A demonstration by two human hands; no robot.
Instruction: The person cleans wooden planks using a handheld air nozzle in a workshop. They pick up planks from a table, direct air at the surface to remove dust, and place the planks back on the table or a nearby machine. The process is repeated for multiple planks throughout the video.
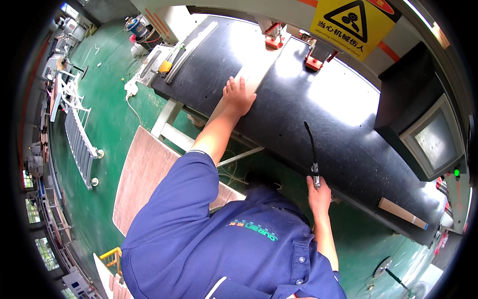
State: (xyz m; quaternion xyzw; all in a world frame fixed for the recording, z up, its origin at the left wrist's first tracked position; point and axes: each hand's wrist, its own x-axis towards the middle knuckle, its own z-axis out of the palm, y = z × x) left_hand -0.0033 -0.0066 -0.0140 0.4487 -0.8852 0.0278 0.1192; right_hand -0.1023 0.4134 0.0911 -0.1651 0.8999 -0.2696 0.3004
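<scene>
A long, narrow pale board (pixel 260 62) lies across the black machine table (pixel 199 67), its far end near a red-based clamp. My left hand (pixel 239 97) rests flat on the board's near part, fingers spread. By the table's front edge, my right hand (pixel 319 194) is closed around what looks like an air blow gun (pixel 315 172), silver at the grip with a thin, bent black nozzle. That nozzle points up and away over the table. My fingers partly hide the grip.
Red-based clamps (pixel 314 63) hang over the table's far side, below a yellow warning sign (pixel 356 25). A monitor (pixel 433 137) juts in at right. A short brown strip (pixel 403 213) lies on the table's right end. Left of me stands a wood-grain panel (pixel 144 174); beyond is a roller rack (pixel 79 147).
</scene>
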